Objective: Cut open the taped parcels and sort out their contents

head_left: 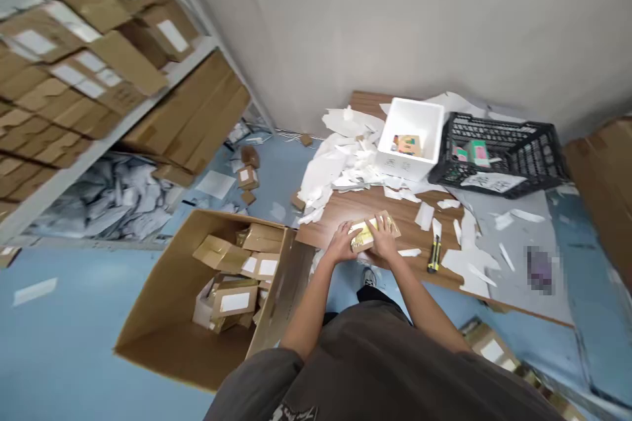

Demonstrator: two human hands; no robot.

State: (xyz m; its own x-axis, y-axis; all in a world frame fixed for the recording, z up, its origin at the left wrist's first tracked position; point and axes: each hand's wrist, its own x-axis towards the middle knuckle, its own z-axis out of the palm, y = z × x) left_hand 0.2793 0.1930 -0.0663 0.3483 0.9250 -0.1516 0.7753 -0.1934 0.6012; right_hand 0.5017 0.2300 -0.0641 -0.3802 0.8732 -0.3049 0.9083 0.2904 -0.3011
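Note:
A small brown cardboard box (386, 222) with something yellow inside lies on the wooden table (345, 210) near its front edge. My left hand (342, 241) grips the box's left side with curled fingers. My right hand (382, 237) holds its right side, fingers pressed on top. A yellow-and-black utility knife (434, 255) lies on the table just right of my right hand.
A white foam box (412, 138) and a black plastic crate (498, 151) stand at the table's back among heaps of torn white paper (340, 158). A large open carton (212, 289) with small labelled boxes sits on the blue floor at left. Shelves (99, 112) with cardboard boxes line the left.

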